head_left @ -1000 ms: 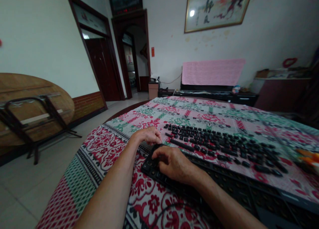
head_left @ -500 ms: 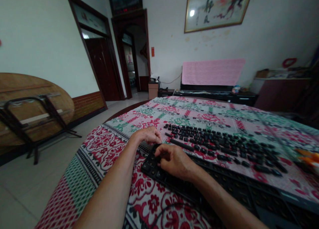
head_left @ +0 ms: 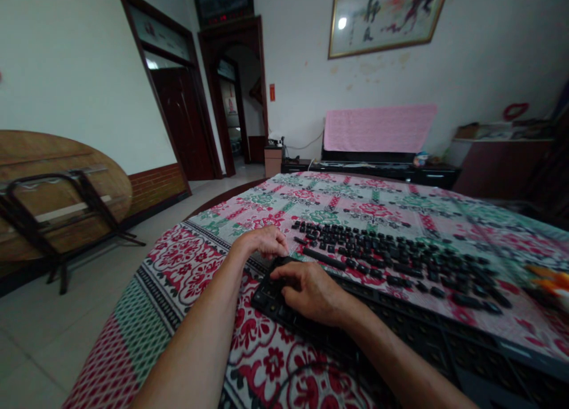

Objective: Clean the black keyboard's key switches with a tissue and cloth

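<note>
By the right hand (head_left: 311, 291), a half-open thumb-and-forefinger grip, nothing seen in it, is held over the left end of the keyboard base (head_left: 413, 319), its long axis laid rightward along the desk (head_left: 224, 197), its far-left corner flanked by the curled left hand (head_left: 268, 242), contents hidden.

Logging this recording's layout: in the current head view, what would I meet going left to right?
Wooden folding table, dark red door, left hand, right hand, loose black keycaps, orange object.
</note>
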Tool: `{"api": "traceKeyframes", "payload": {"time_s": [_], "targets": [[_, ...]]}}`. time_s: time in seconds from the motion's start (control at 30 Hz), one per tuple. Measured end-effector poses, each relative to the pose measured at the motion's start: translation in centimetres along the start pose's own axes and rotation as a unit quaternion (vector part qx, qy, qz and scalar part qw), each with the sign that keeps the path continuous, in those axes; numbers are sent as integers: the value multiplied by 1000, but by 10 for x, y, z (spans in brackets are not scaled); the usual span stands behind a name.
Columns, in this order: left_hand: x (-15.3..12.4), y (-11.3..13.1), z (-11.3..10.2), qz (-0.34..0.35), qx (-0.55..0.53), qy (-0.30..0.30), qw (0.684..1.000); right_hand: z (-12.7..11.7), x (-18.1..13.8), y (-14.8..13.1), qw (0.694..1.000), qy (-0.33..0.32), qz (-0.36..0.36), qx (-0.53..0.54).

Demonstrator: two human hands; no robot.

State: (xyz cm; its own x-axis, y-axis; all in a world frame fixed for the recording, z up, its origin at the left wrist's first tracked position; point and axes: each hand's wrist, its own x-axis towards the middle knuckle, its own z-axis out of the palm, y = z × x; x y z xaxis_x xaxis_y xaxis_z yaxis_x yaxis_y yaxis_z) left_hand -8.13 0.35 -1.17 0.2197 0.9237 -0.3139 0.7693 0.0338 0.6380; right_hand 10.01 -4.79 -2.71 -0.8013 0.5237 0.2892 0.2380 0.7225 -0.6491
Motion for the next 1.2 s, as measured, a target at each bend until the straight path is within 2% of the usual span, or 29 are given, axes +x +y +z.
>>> {"api": "traceKeyframes", "payload": {"time_s": [0.4,0.67,0.93,1.1,1.2], "targets": [[2,-3,0,2,10,2,1000,-4,-1,0,998,-37,-31,30],[1,-1,0,6,-1,0,1000,2,-3,2,998,-38,22,47],[0,0,0,-1,-5,-2,1000,-3,-4,-6,998,-47,-34,15],[0,1,0,1,-3,0,1000,-1,-4,-3,998,-65,-5,17],[0,1,0,2,-1,1,1000,-1,-4,-3,998,-66,-24,0]]}}
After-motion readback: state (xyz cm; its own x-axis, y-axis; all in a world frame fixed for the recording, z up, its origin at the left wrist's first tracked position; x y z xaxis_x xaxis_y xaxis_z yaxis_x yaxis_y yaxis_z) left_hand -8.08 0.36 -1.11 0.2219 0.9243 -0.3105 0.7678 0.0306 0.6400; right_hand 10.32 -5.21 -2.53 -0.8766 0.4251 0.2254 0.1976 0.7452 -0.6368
